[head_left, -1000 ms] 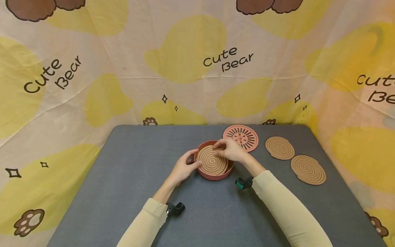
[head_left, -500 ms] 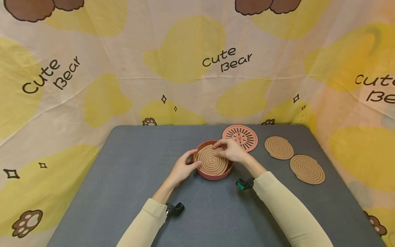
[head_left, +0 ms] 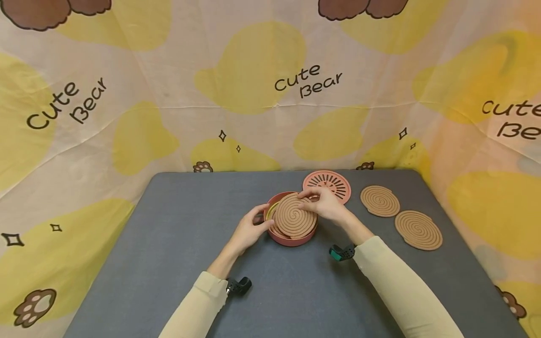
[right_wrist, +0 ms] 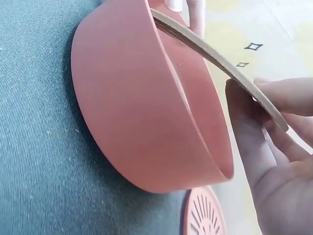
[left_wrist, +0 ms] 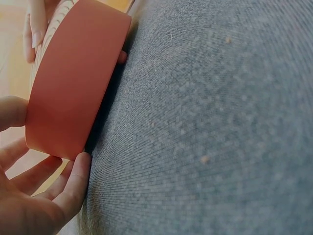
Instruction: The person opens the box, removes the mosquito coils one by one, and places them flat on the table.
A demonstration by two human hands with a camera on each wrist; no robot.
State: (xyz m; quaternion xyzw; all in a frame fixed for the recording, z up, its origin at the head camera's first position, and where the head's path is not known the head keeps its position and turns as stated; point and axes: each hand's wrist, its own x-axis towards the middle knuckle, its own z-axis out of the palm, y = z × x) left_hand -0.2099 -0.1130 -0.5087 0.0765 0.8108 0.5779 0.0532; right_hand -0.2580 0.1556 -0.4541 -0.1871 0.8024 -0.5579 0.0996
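A round red mosquito coil box [head_left: 292, 242] stands on the table in the head view. My left hand [head_left: 246, 233] grips its left side, thumb at the rim and fingers along the outer wall. Between thumb and fingers, my right hand [head_left: 327, 205] pinches the far right edge of a tan mosquito coil [head_left: 294, 220]. That coil slants up out of the box; the right wrist view shows the coil edge [right_wrist: 215, 55] tilted, its lower end still inside the rim. Under it, another tan coil [head_left: 276, 230] shows at the left of the box.
Behind the box lies a slotted pink lid [head_left: 326, 178], partly covered by the right hand. Two more tan coils, a farther one [head_left: 380, 201] and a nearer one [head_left: 418, 230], lie flat at the right of the grey table [head_left: 203, 206]. A printed cloth [head_left: 253, 70] hangs behind.
The right hand has moved up and right, lifting the top coil's edge, and a coil beneath now shows. The left hand keeps its grip on the box.
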